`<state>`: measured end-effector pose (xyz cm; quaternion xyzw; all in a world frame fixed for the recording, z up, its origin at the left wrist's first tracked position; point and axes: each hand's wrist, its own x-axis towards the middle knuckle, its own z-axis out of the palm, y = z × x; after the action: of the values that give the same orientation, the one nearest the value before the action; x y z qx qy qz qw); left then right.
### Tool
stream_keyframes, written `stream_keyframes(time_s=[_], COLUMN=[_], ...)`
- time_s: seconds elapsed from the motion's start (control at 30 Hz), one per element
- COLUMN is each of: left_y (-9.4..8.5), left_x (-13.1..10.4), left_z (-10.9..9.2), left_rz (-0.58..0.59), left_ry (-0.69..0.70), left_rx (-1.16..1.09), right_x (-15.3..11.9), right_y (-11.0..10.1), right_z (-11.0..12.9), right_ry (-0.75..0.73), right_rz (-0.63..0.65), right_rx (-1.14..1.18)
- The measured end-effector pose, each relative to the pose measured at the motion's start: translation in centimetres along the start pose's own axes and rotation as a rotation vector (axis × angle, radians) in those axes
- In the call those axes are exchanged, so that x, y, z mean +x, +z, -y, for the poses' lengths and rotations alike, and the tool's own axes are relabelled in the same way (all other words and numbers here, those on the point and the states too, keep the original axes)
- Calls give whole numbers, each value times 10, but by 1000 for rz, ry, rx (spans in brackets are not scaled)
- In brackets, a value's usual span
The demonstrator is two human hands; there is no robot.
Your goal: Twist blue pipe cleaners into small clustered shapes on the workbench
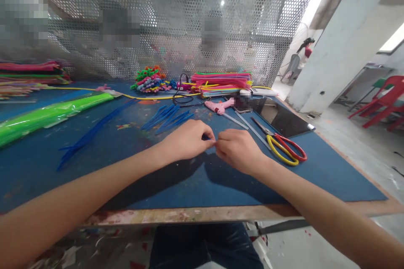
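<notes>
On one blue tabletop (176, 185), my two hands, left (192, 138) and right (236, 147), meet fingertip to fingertip at centre; whether they pinch anything I cannot tell. One pair of scissors (279, 143) lies right of centre.

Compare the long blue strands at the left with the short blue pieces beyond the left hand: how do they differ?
The long blue strands extend much farther across the mat than the short blue pieces. The long strands lie gathered in one slanting bundle, while the short pieces are spread loosely side by side.

Both are blue and lie on the mat.
</notes>
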<state>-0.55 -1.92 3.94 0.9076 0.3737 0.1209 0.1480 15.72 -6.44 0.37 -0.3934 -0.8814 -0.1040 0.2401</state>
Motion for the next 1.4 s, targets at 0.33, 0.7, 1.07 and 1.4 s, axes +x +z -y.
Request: stream_keyframes(time_s=[0.33,0.7,1.07,1.4], left_y=[-7,-20,19,15], left_x=[26,16,9,6], left_z=[28,28,11,30], left_rz=[601,34,-309,-40], left_ry=[-578,-512,-496,-244], left_rx=[-956,-1597,-1680,-1179], right_x=[6,34,31,25], right_y=[-4,-25,15,5], right_z=[-10,-36,-5,-34], right_ry=[-554,177,558,501], right_rz=[101,-475,-333,-93], right_rx=[-127,-26,1098,1084])
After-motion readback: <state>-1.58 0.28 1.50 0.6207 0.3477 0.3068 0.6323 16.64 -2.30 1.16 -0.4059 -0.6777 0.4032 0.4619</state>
